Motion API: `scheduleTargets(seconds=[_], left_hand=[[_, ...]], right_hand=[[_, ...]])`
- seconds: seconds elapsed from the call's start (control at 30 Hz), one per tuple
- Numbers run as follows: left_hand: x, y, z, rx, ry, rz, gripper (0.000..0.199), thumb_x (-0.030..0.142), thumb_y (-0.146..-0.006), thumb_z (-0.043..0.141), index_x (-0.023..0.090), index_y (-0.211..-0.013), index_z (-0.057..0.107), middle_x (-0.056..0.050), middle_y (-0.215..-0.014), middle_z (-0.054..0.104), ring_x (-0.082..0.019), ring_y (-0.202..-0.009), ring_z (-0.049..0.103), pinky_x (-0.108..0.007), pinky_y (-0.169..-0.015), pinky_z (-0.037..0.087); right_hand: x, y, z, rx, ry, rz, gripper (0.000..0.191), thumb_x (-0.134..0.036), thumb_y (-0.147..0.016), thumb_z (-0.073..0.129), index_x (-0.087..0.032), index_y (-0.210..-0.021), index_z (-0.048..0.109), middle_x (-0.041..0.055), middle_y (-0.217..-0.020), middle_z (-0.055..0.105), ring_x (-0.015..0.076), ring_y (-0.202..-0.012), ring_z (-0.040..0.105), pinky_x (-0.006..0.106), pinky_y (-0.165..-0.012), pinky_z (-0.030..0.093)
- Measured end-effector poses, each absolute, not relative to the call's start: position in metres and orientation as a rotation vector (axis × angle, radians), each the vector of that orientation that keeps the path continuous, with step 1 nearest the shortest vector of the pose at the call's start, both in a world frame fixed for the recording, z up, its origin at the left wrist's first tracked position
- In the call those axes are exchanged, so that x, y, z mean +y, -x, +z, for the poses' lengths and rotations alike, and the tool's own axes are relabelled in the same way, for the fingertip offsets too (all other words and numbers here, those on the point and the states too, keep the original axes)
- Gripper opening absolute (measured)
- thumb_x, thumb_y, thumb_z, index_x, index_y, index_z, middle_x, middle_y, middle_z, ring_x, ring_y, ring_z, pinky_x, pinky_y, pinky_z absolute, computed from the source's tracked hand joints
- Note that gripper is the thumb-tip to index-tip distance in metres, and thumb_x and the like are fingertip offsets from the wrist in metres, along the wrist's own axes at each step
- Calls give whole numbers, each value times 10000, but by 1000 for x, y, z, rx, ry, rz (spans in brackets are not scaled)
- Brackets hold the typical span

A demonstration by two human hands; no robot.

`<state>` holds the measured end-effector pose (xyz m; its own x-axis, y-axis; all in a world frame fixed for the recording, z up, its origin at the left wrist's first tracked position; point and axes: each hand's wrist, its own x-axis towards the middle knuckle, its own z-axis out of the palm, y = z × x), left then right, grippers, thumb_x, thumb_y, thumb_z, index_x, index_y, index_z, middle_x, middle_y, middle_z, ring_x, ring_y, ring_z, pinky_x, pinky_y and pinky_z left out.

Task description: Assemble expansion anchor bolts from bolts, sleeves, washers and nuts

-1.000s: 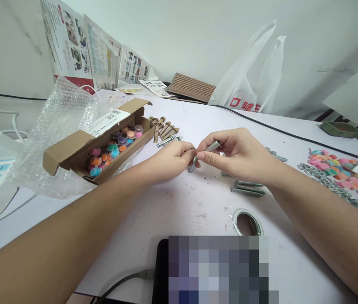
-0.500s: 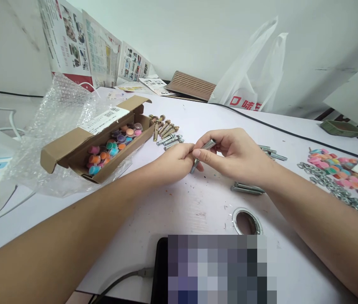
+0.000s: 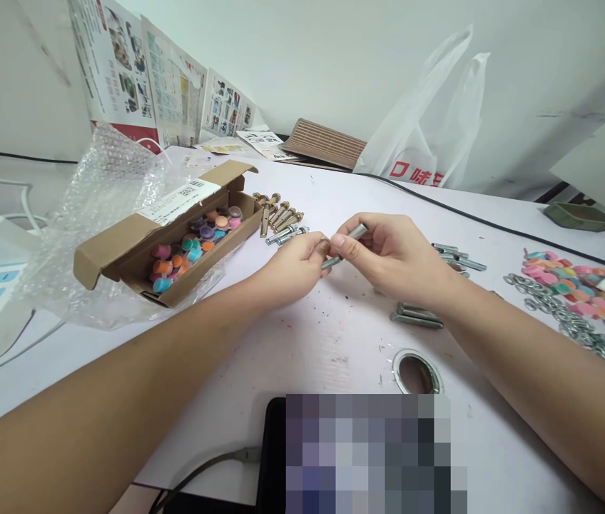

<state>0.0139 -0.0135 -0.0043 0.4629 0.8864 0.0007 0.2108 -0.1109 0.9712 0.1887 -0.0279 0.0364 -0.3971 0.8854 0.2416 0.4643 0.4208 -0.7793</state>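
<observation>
My right hand is closed, with thumb and fingers pinching a silver anchor bolt. Its smooth end points up and away, while the threaded end slants down to the left, under the fingers of my left hand. That hand is closed too, its thumb and forefinger pinched beside the bolt. A small shiny edge shows at those fingertips, too small to name. Behind my left hand lie several silver bolts and several brass-coloured anchor bolts. Below my right hand are a few silver rods.
An open cardboard box of colourful plastic caps stands left on bubble wrap. A metal ring lies near the pixelated device. Washers or nuts and coloured caps are piled right. A black cable crosses behind.
The bolt has tipped flatter and risen a little between my hands. My left fingers have curled into a pinch, and the threaded end now shows below them.
</observation>
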Motion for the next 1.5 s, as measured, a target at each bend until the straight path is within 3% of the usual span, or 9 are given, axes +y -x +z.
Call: scheduleTargets(seconds=[0.17,0.27,0.4,0.53,0.7,0.8,1.0,1.27,1.5], left_hand=[[-8,-12,-10,958,-1555,886,142,170,-882,552,199,-790,448,21,-751,507,-110,-689,471,-259,-667,396],[-7,-14,-11,977,-1468,916,145,255,-949,530,197,-830,470,-9,-860,564,-126,-816,548,-276,-801,487],[-8,-17,-8,1025,-1388,913,251,360,-1028,442,197,-839,470,-32,-967,579,-123,-956,576,-286,-934,516],[-7,-18,-9,998,-1381,923,191,271,-1013,462,186,-845,493,-19,-913,570,-114,-921,593,-280,-930,527],[-7,-19,-6,1055,-1354,944,221,330,-1037,448,181,-902,538,-61,-1099,615,-130,-1035,603,-265,-919,528],[-7,-19,-5,1077,-1370,942,224,319,-1033,457,179,-871,523,-60,-1053,610,-130,-998,599,-253,-878,529],[-6,-16,-7,1048,-1380,950,235,376,-1027,484,173,-934,556,-65,-1092,625,-145,-1067,604,-297,-955,516],[-6,-15,-7,1044,-1383,958,204,283,-1010,472,179,-843,522,-25,-920,572,-120,-935,598,-262,-897,514],[-6,-12,-7,1123,-1546,954,252,343,-1021,439,204,-822,507,22,-699,483,-109,-610,445,-255,-592,363]], right_hand=[[-27,-178,27,-1998,1047,858,360,-517,-879,754,-158,-909,733,35,-785,725,123,-649,600,254,-573,418],[-28,-176,26,-1920,1064,808,389,-557,-869,750,-176,-945,740,33,-784,724,131,-645,605,259,-559,418],[-28,-180,27,-1858,1127,747,438,-609,-837,755,-180,-922,748,25,-679,668,139,-609,589,264,-506,378],[-28,-181,25,-1899,1116,766,453,-621,-819,767,-180,-921,754,24,-663,654,141,-614,590,260,-495,369],[-29,-181,26,-1800,1140,741,400,-577,-831,778,-185,-906,747,52,-763,721,128,-571,572,270,-475,387],[-29,-183,28,-1819,1143,757,376,-551,-834,787,-183,-905,752,49,-749,723,131,-564,577,271,-470,396],[-27,-187,28,-1811,1089,790,398,-553,-833,786,-164,-912,752,55,-777,737,147,-651,639,257,-521,441],[-24,-186,23,-1843,1024,894,342,-467,-827,818,-135,-860,747,42,-769,740,113,-642,615,229,-537,419],[-21,-186,17,-1795,988,993,346,-421,-779,863,-119,-916,763,15,-691,706,72,-529,528,205,-450,335]])
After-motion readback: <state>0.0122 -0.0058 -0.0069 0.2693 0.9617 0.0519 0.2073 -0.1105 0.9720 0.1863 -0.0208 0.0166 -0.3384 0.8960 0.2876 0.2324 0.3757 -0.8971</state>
